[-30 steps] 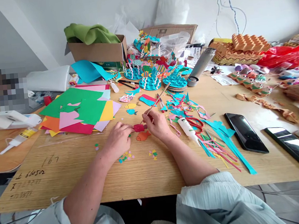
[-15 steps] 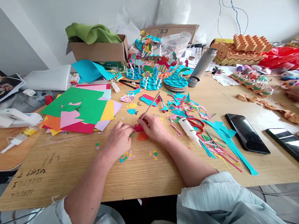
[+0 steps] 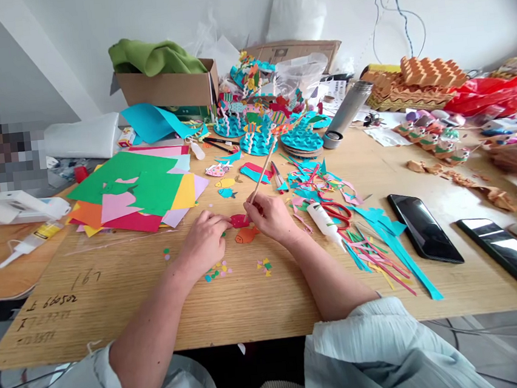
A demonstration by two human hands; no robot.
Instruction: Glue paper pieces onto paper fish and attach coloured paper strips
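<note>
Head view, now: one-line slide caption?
Right hand holds a thin stick at a red paper fish, left hand at its edge.

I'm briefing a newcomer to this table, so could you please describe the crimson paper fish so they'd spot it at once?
On the wide wooden table, find the person's left hand and right hand, which holds a thin pale stick. The crimson paper fish lies between them; its pinkish-red colour sets it apart from the orange paper fish beside it.
</note>
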